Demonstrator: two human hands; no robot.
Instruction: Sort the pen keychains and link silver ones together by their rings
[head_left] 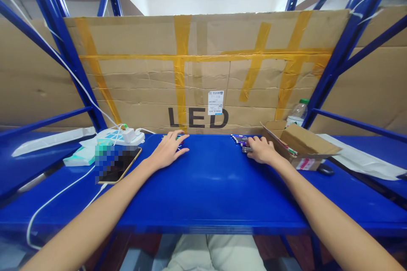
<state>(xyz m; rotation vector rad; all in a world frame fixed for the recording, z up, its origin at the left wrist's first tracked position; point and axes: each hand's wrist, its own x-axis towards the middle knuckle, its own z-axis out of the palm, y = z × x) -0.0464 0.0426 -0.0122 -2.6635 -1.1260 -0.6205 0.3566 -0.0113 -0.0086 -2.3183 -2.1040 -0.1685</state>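
Observation:
My left hand (169, 149) rests at the back of the blue shelf, fingers apart and thumb stuck out. Under it a few small coloured items (181, 146) peek out, mostly hidden, perhaps pens. On the other side, my right hand (261, 149) has its fingers curled down over the near end of a row of pens (239, 138). A silver-grey pen end (246, 150) shows at its fingertips. The pens lie side by side, blue and silver. Just right of that hand stands an open cardboard box (305, 144) with some thin items inside.
Left of my arm lie a phone (122, 167), a tissue pack (79, 156), a power strip (136, 136) and white cables. A bottle (298, 113) stands behind the box, a black mouse (325, 169) beside it. A tall taped cardboard sheet (146, 76) closes the back between blue posts.

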